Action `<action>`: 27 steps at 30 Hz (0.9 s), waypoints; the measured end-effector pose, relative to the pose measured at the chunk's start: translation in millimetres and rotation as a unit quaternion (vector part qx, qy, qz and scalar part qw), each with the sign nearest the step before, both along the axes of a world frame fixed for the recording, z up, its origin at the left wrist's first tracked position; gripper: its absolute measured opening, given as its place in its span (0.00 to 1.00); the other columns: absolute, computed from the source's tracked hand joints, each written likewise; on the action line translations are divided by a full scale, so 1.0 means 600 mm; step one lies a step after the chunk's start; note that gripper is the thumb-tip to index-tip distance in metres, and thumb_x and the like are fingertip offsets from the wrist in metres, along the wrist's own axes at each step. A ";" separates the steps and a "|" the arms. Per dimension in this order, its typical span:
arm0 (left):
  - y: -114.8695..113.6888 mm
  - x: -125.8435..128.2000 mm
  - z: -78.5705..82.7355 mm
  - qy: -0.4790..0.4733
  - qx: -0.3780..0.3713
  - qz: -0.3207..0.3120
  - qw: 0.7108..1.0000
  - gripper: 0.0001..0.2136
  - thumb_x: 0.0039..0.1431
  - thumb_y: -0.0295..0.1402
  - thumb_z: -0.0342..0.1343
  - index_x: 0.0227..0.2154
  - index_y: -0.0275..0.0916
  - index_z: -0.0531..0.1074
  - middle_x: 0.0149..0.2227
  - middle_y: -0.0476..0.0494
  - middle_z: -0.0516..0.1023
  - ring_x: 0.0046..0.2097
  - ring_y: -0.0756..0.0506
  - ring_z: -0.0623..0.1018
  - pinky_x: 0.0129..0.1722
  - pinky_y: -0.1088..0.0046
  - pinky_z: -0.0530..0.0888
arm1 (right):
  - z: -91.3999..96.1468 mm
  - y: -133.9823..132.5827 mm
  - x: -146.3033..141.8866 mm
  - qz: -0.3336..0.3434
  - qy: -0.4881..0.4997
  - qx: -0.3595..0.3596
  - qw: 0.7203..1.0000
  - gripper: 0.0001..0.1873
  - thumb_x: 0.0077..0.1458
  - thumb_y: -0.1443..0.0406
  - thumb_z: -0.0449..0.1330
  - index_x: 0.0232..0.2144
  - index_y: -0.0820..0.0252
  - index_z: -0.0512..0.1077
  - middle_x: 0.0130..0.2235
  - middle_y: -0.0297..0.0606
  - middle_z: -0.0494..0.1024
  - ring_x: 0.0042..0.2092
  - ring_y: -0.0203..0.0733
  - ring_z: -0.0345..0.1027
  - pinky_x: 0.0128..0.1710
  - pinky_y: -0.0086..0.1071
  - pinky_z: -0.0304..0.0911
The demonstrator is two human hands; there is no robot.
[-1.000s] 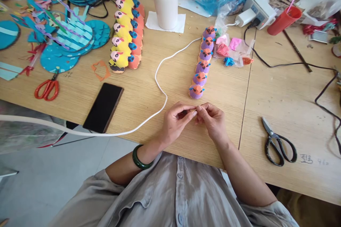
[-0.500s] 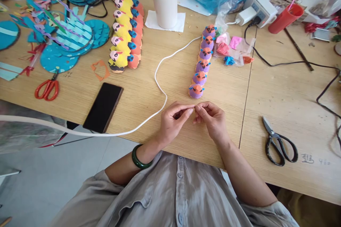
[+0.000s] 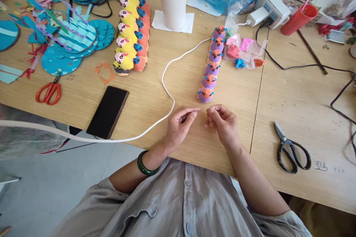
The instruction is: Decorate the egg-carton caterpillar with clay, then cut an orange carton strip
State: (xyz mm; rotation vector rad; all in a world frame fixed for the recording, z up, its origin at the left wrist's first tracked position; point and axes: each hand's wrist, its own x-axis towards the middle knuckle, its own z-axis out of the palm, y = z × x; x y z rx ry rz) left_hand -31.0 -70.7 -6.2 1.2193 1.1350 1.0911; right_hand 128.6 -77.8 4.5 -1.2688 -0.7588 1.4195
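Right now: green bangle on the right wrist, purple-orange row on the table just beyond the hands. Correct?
No: the head view shows the green bangle on the left wrist, not the right. The purple-orange row is just beyond the hands.

Purple figures (image 3: 211,69): orange faces, blue ears; slanted single row on table (image 3: 236,85).

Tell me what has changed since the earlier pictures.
The left hand moved slightly left and the right hand right, so their fingertips, together before, are now apart; whether either holds something tiny, I cannot tell. The purple figures, phone and black scissors stayed put.
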 end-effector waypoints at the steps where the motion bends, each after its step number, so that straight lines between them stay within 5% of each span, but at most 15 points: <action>1: 0.000 0.000 0.001 0.000 0.002 -0.003 1.000 0.10 0.66 0.39 0.60 0.42 0.42 0.83 0.38 0.44 0.80 0.35 0.50 0.75 0.31 0.75 0.70 | 0.000 0.000 0.000 0.007 0.001 0.001 1.000 0.22 0.50 0.48 0.72 0.25 0.58 0.73 0.18 0.25 0.65 0.19 0.29 0.56 0.19 0.26 0.67; 11: -0.006 0.010 0.003 -0.010 -0.012 -0.025 1.000 0.09 0.63 0.40 0.64 0.39 0.41 0.83 0.35 0.46 0.80 0.36 0.49 0.75 0.34 0.74 0.71 | 0.007 -0.002 -0.005 0.063 -0.023 0.001 0.998 0.25 0.48 0.45 0.72 0.22 0.58 0.72 0.18 0.27 0.67 0.19 0.30 0.60 0.18 0.26 0.67; 18: -0.003 0.009 0.009 -0.009 -0.011 -0.009 1.000 0.07 0.65 0.37 0.62 0.37 0.40 0.82 0.35 0.46 0.81 0.38 0.49 0.77 0.38 0.72 0.72 | 0.005 -0.003 -0.001 0.095 -0.010 -0.005 0.995 0.25 0.57 0.45 0.66 0.25 0.60 0.74 0.21 0.29 0.72 0.20 0.31 0.69 0.20 0.25 0.66; 27: -0.006 0.012 0.004 -0.023 -0.016 0.004 1.000 0.09 0.62 0.41 0.64 0.38 0.41 0.82 0.36 0.46 0.80 0.35 0.50 0.75 0.34 0.74 0.71 | 0.004 -0.003 -0.004 0.089 -0.020 -0.004 0.996 0.24 0.51 0.45 0.70 0.24 0.60 0.73 0.21 0.29 0.72 0.19 0.31 0.67 0.20 0.26 0.68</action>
